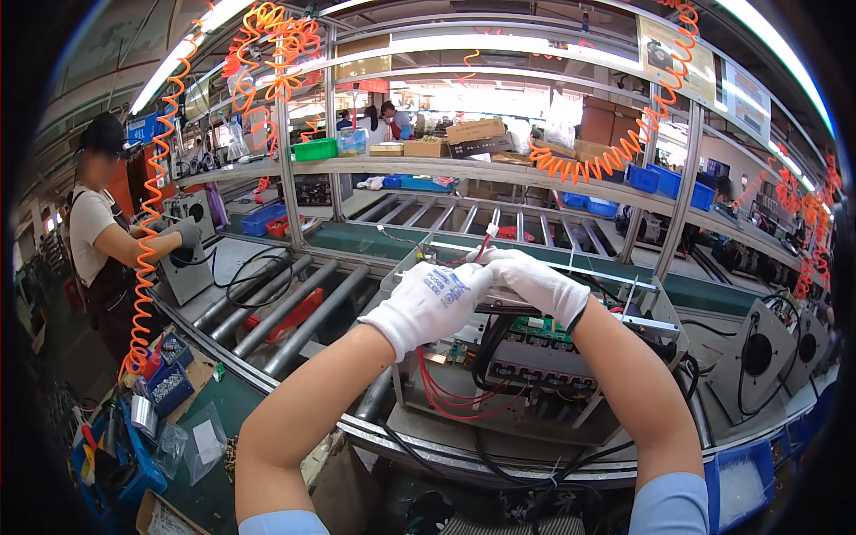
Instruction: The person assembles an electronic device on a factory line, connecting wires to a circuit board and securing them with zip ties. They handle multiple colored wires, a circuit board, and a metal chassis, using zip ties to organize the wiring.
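Note:
Both of my hands wear white knit gloves and meet above an open metal chassis (615,428). My left hand (439,301) is closed, its fingertips pinching a thin red wire lead. My right hand (542,283) is closed at the same spot, its fingers against the left ones. A small white connector (491,229) on this wire lead sticks up just beyond the fingertips. Inside the chassis, below my hands, are a green circuit board (544,332) and looping red wires (464,403). My gloves hide exactly how each hand grips the lead.
The chassis rests on a roller conveyor (294,321). Grey metal panels with black round parts (758,352) stand at the right. A co-worker (102,232) handles a similar unit at the left. Blue bins (169,388) and tools lie lower left. Orange coiled hoses (147,267) hang down.

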The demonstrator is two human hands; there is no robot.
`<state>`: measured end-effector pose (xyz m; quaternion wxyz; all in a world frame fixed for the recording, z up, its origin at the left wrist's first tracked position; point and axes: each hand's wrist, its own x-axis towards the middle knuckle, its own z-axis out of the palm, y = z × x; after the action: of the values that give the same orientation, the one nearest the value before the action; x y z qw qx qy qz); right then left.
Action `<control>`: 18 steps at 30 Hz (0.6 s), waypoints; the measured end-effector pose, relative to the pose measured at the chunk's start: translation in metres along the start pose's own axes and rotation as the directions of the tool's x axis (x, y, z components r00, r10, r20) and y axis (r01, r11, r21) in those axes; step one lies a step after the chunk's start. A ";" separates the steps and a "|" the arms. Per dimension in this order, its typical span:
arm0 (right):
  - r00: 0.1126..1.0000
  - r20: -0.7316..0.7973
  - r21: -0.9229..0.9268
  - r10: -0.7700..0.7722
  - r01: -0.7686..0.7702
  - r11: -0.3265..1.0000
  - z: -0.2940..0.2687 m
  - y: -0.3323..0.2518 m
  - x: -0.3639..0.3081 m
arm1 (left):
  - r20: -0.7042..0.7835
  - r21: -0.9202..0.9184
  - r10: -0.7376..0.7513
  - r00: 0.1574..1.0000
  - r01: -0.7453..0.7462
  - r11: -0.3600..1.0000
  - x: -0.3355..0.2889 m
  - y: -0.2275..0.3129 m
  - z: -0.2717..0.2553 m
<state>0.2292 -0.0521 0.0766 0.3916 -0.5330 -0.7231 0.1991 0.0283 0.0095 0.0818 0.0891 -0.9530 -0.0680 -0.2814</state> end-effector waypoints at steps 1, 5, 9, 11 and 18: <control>0.997 -0.019 0.122 0.071 -0.068 0.990 0.003 0.001 0.003 | 0.024 0.024 -0.028 0.999 0.027 0.999 -0.001 0.001 -0.005; 0.979 0.015 0.334 0.205 -0.198 0.921 0.003 -0.009 0.000 | 0.085 0.024 -0.052 0.995 0.050 0.998 -0.004 -0.007 -0.006; 0.969 -0.011 0.361 0.245 -0.225 0.905 0.001 -0.013 -0.005 | 0.114 0.045 -0.123 0.986 0.118 0.992 -0.002 -0.004 -0.010; 0.961 -0.049 0.321 0.273 -0.243 0.915 0.003 -0.031 -0.009 | 0.116 0.101 -0.175 0.978 0.164 0.981 -0.003 -0.003 -0.012; 0.918 -0.217 0.103 0.333 -0.318 0.942 0.009 -0.035 -0.009 | -0.327 -0.190 -0.393 0.859 0.347 0.918 -0.025 -0.023 0.029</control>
<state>0.2019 -0.0713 0.0921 0.4517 -0.6522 -0.5668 0.2219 0.0190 0.0360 0.0471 -0.0154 -0.8582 -0.2149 -0.4660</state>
